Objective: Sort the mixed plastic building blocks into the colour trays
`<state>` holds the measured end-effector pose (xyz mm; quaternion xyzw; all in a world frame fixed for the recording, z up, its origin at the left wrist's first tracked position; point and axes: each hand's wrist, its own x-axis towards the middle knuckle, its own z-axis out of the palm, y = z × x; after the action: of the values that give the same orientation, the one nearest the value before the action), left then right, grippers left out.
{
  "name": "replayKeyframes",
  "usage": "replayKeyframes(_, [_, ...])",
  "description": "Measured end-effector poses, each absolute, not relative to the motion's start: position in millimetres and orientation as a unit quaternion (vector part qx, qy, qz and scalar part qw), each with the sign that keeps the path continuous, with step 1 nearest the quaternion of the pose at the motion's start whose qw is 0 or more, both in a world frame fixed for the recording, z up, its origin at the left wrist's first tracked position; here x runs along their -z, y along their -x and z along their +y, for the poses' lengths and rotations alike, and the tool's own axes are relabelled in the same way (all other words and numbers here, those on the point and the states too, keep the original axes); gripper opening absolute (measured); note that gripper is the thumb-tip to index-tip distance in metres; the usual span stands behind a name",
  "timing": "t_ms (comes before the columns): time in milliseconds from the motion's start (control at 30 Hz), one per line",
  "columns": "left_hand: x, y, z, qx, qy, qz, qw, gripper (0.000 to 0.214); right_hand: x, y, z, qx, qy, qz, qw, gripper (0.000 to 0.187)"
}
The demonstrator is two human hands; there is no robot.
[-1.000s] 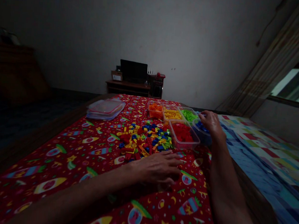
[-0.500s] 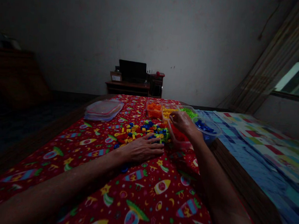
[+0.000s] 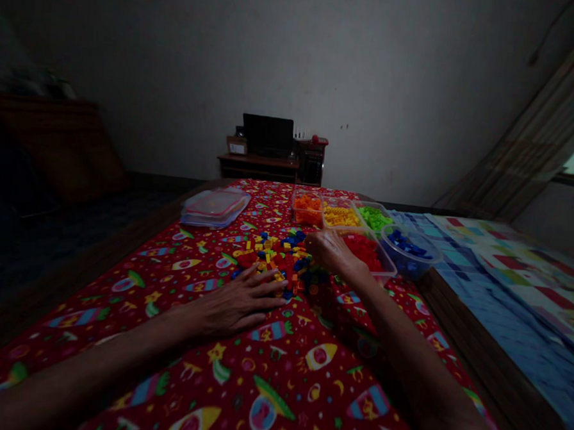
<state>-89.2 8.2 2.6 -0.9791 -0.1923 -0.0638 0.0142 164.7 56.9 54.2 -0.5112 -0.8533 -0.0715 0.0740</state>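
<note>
A mixed pile of small plastic building blocks (image 3: 272,246), in yellow, blue, red, orange and green, lies on a red patterned cloth (image 3: 279,368). My left hand (image 3: 241,302) is flat and open, fingers spread, its fingertips against the near left side of the pile. Over the pile's right side, my right hand (image 3: 330,250) has its fingers curled downward. Their tips are in shadow, so whatever they may hold is hidden. Just right of that hand is a clear box of red blocks (image 3: 364,252).
Behind stand clear boxes of orange blocks (image 3: 308,210), yellow blocks (image 3: 341,216) and green blocks (image 3: 374,217). A round tub of blue blocks (image 3: 407,246) is at the right. Stacked plastic lids (image 3: 215,206) lie at the far left. A bed (image 3: 499,297) adjoins the table's right side.
My right hand has come down and left from above the boxes to the pile. My left hand has shifted left and its fingers have spread. The view has turned slightly left.
</note>
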Motion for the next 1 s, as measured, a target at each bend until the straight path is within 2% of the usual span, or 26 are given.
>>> replayKeyframes(200, [2.0,67.8,54.8,0.117,0.967,-0.226,0.009,0.048,-44.6,-159.1,55.6,0.071,0.503,-0.858,0.077,0.025])
replayKeyframes(300, [-5.6,69.6,72.8,0.198,0.947,-0.251,-0.03,0.044,-42.8,-154.3,54.6,0.072,0.508,-0.854,0.083,0.027])
replayKeyframes(400, [-20.5,88.4,85.9,0.28,0.89,-0.352,-0.071,0.044,-41.1,-150.3,52.4,0.077,0.505,-0.854,0.095,0.028])
replayKeyframes(500, [-32.9,113.4,93.3,0.21,0.864,-0.446,-0.099,0.039,-36.0,-146.5,47.7,0.077,0.491,-0.862,0.098,0.028])
replayKeyframes(633, [-33.9,127.5,93.2,0.096,0.87,-0.467,-0.126,0.031,-29.0,-139.8,37.1,0.072,0.484,-0.869,0.077,0.026])
replayKeyframes(767, [-27.3,118.2,90.6,0.09,0.857,-0.491,-0.128,0.032,-28.3,-136.1,31.8,0.042,0.492,-0.869,0.043,0.018])
replayKeyframes(1000, [-20.5,114.6,95.1,0.126,0.867,-0.472,-0.098,0.025,-27.9,-141.7,44.0,0.004,0.459,-0.879,0.129,0.03])
